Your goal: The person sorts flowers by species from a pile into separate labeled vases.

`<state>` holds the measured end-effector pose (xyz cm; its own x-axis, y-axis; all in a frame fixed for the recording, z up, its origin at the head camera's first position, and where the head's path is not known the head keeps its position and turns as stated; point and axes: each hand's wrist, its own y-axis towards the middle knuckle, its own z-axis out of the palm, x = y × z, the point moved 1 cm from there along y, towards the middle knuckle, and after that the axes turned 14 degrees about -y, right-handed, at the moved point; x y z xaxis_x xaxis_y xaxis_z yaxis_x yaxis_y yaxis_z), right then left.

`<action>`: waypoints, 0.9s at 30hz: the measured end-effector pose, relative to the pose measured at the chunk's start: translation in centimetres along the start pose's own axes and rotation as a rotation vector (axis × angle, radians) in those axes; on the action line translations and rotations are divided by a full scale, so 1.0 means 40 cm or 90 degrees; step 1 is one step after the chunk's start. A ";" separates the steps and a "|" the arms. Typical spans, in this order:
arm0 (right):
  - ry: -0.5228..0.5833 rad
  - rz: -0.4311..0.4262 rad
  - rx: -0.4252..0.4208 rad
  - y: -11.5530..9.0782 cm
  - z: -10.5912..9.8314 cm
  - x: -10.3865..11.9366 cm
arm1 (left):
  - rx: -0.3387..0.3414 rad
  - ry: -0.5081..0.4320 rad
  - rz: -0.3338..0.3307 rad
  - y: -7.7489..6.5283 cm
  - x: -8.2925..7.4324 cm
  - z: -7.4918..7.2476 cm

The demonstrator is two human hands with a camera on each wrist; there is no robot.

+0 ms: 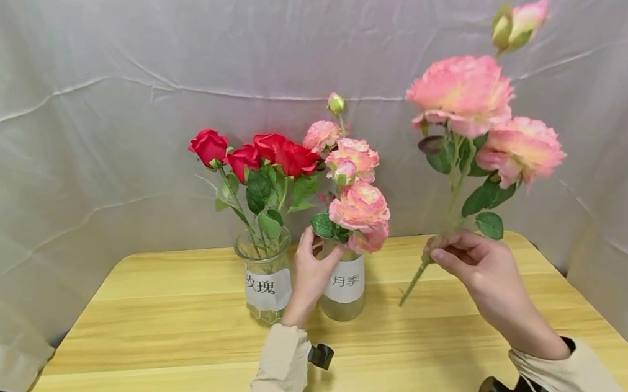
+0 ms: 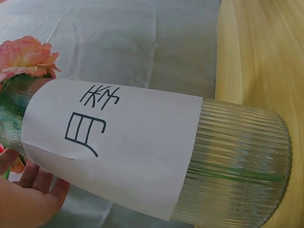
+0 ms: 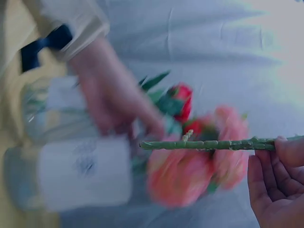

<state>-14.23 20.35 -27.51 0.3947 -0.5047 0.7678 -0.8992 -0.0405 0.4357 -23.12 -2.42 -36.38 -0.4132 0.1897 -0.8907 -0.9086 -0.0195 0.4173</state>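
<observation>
My right hand point(image 1: 486, 274) pinches the green stem point(image 3: 213, 144) of a pink artificial flower spray point(image 1: 462, 96) between thumb and fingers, above the table at the right. Two full blooms and a bud top that spray; its cut end points down and left. My left hand point(image 1: 315, 270) holds the upper part of a ribbed glass vase point(image 1: 343, 308), with fingers behind it in the left wrist view. The vase has a white label point(image 2: 118, 142) with Chinese characters, and pink flowers point(image 1: 358, 206) stand in it.
Just left of my left hand is a second glass vase point(image 1: 257, 247), also labelled, holding red roses point(image 1: 288, 154). Both vases stand on the wooden table point(image 1: 151, 322) towards its back edge. A grey cloth backdrop point(image 1: 119, 151) hangs behind.
</observation>
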 end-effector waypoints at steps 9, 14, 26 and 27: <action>-0.005 -0.062 -0.030 0.082 0.022 0.157 | -0.002 -0.006 -0.002 0.001 -0.003 -0.005; 0.165 -0.109 -0.064 0.152 0.005 0.195 | -0.001 -0.001 -0.012 -0.003 -0.005 -0.004; 0.306 -0.141 -0.065 0.253 -0.036 0.222 | 0.006 -0.005 -0.012 -0.004 -0.007 -0.002; 0.299 -0.136 -0.074 0.257 -0.036 0.222 | 0.007 -0.006 -0.011 -0.004 -0.005 -0.002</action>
<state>-19.71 16.70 -15.52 0.6328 -0.0544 0.7724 -0.7732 0.0088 0.6341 -22.87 -2.52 -36.28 -0.3972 0.1994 -0.8958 -0.9145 -0.0049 0.4045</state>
